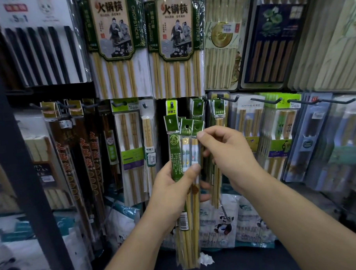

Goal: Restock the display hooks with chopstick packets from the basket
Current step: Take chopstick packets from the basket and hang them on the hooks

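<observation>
Left hand [172,188] wraps the chopstick packets [176,149] at centre frame, long axis upright. Right hand [227,153] pinches the rightmost header at its top edge. The hook [199,107] waits just above that pinch, nearer the right hand.

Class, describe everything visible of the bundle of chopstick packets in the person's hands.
The bundle of chopstick packets is several clear sleeves of pale wooden-looking sticks, fanned, roughly upright. Green header cards have punched holes; one sleeve bears a barcode label. The left hand grips its middle; the right hand pinches one packet's top.
</observation>
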Available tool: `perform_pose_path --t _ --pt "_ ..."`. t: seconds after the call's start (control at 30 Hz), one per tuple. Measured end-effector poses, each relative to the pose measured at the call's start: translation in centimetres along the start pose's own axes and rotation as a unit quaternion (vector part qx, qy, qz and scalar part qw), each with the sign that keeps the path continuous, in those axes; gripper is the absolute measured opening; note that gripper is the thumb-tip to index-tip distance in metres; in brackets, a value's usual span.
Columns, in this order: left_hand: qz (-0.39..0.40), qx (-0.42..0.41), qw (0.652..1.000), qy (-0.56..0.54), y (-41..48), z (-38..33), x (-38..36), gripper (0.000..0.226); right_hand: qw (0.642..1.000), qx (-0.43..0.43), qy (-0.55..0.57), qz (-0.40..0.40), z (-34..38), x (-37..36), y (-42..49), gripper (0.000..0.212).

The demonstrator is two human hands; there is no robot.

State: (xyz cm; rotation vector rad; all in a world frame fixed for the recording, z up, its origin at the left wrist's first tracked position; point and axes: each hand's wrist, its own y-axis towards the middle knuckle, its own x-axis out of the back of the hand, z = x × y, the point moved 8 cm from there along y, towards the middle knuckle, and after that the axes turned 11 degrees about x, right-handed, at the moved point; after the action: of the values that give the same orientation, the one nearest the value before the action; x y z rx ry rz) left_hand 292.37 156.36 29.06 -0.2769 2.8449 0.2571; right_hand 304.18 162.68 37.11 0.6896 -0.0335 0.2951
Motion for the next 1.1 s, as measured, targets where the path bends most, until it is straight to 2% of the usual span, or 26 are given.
perform_pose_path --t 0.07,0.2,0.3,0.5,0.6,0.7,1.1 --pt "-0.007 0.002 1.000 -0.014 0.1 0.1 0.1 0.017 1.000 -0.005 0.007 -0.019 -0.1 0.4 0.1 0.017" --pt "-0.070 -0.011 0.997 0.032 0.2 0.0 1.4 0.023 0.998 0.003 0.013 -0.069 0.2 1.7 0.5 0.022" --pt "-0.059 -0.006 0.998 0.030 0.2 0.2 1.5 0.016 0.994 0.007 0.015 -0.111 0.9 3.1 1.2 0.022" --pt "-0.041 -0.001 0.996 0.085 0.1 -0.1 1.1 0.021 0.987 0.019 -0.001 -0.159 1.3 4.9 3.0 0.027" --pt "-0.021 0.008 0.996 0.086 -0.1 -0.1 0.6 0.029 0.987 0.021 -0.014 -0.159 1.2 5.1 3.7 0.029" --pt "-0.017 0.025 0.998 0.060 -0.1 0.2 0.7 0.046 0.988 0.020 -0.026 -0.152 1.0 5.0 4.2 0.029" --pt "-0.008 0.059 0.998 0.031 -0.2 0.5 0.6 0.020 0.986 0.031 -0.074 -0.148 -0.3 5.2 4.4 0.035"
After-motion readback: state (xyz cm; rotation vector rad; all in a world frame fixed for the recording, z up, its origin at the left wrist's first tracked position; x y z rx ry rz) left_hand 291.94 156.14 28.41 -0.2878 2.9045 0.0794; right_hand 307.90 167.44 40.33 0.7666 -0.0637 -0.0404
